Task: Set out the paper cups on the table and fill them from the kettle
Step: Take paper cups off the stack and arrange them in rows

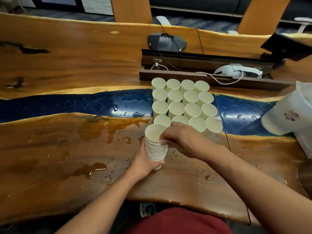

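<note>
A tall stack of nested white paper cups (155,146) stands tilted at the middle of the wooden table (67,149). My left hand (145,163) grips the stack's lower part from the left. My right hand (179,139) pinches the rim of the top cup at the stack's right side. Beyond the hands, several single empty paper cups (184,103) stand upright in tight rows. A white plastic kettle (287,112) with a flower print sits at the right, apart from both hands.
Water puddles and droplets (94,168) cover the table around the stack and on the blue resin strip (76,103). A dark cable tray (202,68) with white wires lies behind the cups, and a grey conference speaker (166,41) beyond it.
</note>
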Action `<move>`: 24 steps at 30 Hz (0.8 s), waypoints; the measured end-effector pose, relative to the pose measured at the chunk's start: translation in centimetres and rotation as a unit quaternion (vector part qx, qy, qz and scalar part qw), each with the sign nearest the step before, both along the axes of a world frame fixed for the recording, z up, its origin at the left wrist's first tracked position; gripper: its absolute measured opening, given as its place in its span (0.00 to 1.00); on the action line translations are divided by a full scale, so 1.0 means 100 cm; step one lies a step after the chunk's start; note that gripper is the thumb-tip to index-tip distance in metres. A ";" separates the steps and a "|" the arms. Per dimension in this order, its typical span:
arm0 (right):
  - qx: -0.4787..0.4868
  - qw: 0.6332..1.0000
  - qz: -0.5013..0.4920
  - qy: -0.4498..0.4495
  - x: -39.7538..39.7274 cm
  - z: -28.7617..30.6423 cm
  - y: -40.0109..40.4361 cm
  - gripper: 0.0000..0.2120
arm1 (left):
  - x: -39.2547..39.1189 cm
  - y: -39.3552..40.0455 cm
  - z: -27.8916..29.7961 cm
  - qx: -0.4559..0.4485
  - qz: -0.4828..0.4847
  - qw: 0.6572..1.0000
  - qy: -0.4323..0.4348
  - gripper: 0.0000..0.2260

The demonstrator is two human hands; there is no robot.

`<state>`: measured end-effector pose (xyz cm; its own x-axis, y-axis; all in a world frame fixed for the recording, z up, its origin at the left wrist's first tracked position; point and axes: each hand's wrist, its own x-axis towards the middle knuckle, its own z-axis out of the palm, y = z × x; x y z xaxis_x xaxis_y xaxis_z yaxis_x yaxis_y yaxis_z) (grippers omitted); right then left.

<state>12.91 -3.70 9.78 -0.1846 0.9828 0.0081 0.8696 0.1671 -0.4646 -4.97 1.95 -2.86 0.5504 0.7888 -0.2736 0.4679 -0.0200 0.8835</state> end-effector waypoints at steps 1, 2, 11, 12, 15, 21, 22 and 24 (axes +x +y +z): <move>0.012 1.000 0.005 0.006 0.000 0.001 -0.001 0.13 | -0.001 -0.001 0.001 0.002 0.002 1.000 0.003 0.43; 0.017 1.000 0.004 0.014 0.001 0.003 -0.001 0.10 | -0.001 -0.003 0.001 0.003 0.007 1.000 0.005 0.43; 0.237 0.966 -0.018 0.099 0.012 0.018 -0.016 0.12 | -0.006 -0.030 0.005 0.014 0.112 0.994 0.000 0.46; 0.275 0.956 -0.025 0.097 0.015 0.022 -0.018 0.11 | -0.007 -0.034 0.006 0.013 0.126 0.992 0.007 0.45; 0.314 0.944 -0.048 0.092 0.030 0.021 -0.028 0.10 | -0.008 -0.048 0.007 0.015 0.158 0.987 0.018 0.45; 0.212 0.973 -0.046 0.080 0.046 -0.033 -0.046 0.08 | -0.009 -0.073 0.014 -0.010 0.221 0.975 0.018 0.44; 0.190 0.979 -0.040 0.068 0.044 -0.044 -0.049 0.08 | -0.010 -0.076 0.016 -0.013 0.226 0.974 0.021 0.43; 0.142 0.988 -0.036 0.049 0.040 -0.063 -0.055 0.07 | -0.012 -0.082 0.018 -0.015 0.235 0.972 0.027 0.43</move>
